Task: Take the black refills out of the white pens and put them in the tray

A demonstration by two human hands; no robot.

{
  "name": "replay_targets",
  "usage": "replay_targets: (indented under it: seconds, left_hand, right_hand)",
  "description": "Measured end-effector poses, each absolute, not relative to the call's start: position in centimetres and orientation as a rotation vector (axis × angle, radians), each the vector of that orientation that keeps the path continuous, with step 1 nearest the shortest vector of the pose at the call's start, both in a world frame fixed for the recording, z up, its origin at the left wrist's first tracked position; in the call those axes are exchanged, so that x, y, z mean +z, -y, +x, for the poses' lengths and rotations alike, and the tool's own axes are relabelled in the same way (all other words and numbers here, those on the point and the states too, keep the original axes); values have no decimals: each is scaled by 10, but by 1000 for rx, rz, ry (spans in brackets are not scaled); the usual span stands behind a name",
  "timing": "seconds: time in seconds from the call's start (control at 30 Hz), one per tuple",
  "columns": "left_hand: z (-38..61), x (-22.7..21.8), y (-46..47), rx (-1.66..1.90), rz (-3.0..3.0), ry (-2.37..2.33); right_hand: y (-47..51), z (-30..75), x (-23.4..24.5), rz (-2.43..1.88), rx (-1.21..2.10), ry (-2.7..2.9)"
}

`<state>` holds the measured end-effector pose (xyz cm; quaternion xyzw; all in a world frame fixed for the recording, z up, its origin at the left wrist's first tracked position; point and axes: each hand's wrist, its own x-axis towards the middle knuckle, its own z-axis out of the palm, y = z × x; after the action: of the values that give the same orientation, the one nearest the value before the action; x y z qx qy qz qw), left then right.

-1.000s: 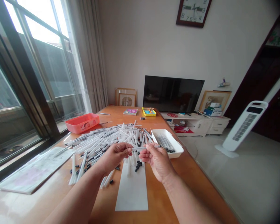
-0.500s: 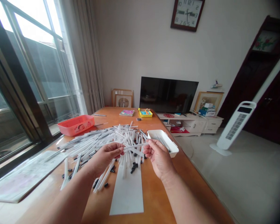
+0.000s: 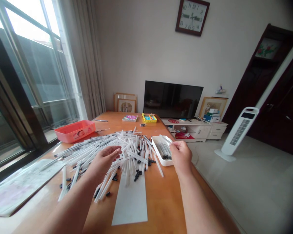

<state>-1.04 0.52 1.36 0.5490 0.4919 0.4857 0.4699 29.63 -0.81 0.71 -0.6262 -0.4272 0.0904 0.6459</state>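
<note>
My right hand (image 3: 182, 154) is closed at the right side of a white tray (image 3: 156, 156). Its fingertips pinch a thin, pale, pen-like stick (image 3: 167, 139) that reaches out over the tray. Inside the tray lie many thin sticks (image 3: 164, 148) with black ends. My left hand (image 3: 106, 159) hovers above the near side of a big heap of translucent white tubes (image 3: 127, 143). Its thumb and forefinger are together; whether anything is between them I cannot make out. Small black caps (image 3: 138, 175) lie at the front of the heap, and one loose tube (image 3: 159, 167) lies near the tray.
A red plastic basket (image 3: 75, 131) stands at the table's left. A paper strip (image 3: 130, 208) lies in front, a large printed sheet (image 3: 24, 188) at left. Farther back are a booklet (image 3: 130, 118), a yellow box (image 3: 149, 119) and a pen (image 3: 101, 120). The table's right edge drops to the floor.
Both hands held a thin pale piece between them over the heap. They have parted: my right hand has moved right to the tray with a stick, my left stays over the heap.
</note>
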Motion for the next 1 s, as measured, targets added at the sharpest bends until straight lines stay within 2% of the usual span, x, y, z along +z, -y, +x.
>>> replay_targets:
  seconds: [0.17, 0.33, 0.7, 1.0]
  left_hand:
    - [-12, 12, -7, 1192, 1358, -1224]
    - [-16, 13, -8, 1211, 1358, -1236]
    - [-23, 15, -10, 1276, 1317, -1272]
    - [-48, 16, -19, 1476, 1165, -1332]
  right_hand:
    - [6, 301, 3, -1847, 46, 1180]
    - [3, 295, -2, -2078, -82, 1335]
    - [-2, 294, -15, -2080, -115, 1462]
    - [0, 291, -14, -1970, -213, 1443]
